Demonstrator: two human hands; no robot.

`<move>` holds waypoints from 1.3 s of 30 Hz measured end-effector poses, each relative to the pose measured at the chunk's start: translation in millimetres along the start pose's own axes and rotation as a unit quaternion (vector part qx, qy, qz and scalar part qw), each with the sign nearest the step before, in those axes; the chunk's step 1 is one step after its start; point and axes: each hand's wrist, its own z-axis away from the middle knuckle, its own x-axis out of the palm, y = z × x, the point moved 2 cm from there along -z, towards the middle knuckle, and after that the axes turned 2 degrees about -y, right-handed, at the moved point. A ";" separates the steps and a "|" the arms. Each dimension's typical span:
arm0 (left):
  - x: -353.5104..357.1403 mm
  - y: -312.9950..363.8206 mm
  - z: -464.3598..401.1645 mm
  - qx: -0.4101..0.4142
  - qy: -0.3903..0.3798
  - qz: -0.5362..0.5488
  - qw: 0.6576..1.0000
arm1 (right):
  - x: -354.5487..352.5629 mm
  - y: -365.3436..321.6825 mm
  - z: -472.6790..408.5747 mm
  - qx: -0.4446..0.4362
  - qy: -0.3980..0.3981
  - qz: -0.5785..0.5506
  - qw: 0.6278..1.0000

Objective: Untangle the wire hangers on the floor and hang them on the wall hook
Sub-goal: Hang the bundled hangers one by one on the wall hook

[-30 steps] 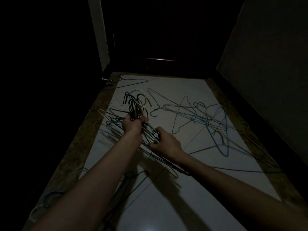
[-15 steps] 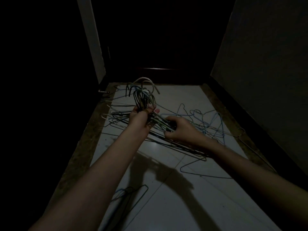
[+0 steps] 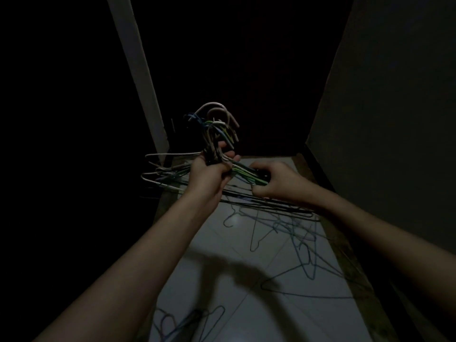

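Observation:
My left hand grips a bundle of wire hangers by their necks, with the hooks standing up above my fist in white, blue and green. My right hand holds the right shoulders of the same bundle. The bundle is lifted off the pale tiled floor. More loose hangers lie tangled on the floor below and to the right. Another few hangers lie near the bottom left. No wall hook shows in the dim light.
The space is a narrow, dark corridor. A wall rises on the right and a pale door frame stands at the left. A dark door closes the far end. A brown border edges the floor.
Both hands have raised the hanger bundle up from the floor, hooks now pointing upward. My view has tilted up, so the loose hangers sit lower in the frame.

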 end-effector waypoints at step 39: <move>78.4 620.1 517.8 0.309 0.270 0.024 0.911 | -239.6 -692.6 230.2 -0.336 -0.219 -0.019 0.916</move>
